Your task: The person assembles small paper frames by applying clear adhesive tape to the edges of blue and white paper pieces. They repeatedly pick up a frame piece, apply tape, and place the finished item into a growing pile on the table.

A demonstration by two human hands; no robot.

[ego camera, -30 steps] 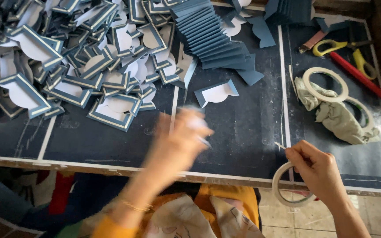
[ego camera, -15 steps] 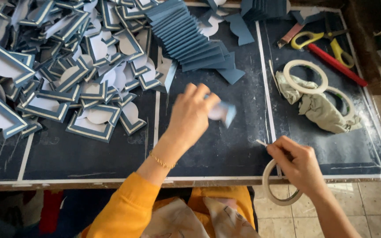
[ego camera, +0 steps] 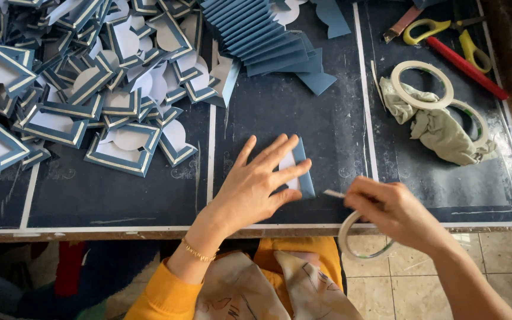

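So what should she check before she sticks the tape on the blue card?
1. Left hand pressed flat on the blue card: ok.
2. Right hand has the tape roll, a strip pulled toward the card: ok.
3. Strip end already touching the card: cannot tell.
4. Dark table around the card free of loose pieces: ok.
5. Pile of cut frames apart from the card: ok.
6. Scissors within reach: probably ok.

Left hand [ego camera: 255, 188] flat, pressing blue card piece [ego camera: 301, 173] onto table [ego camera: 120, 198]; right hand [ego camera: 391, 211] pinching tape roll [ego camera: 360, 237].
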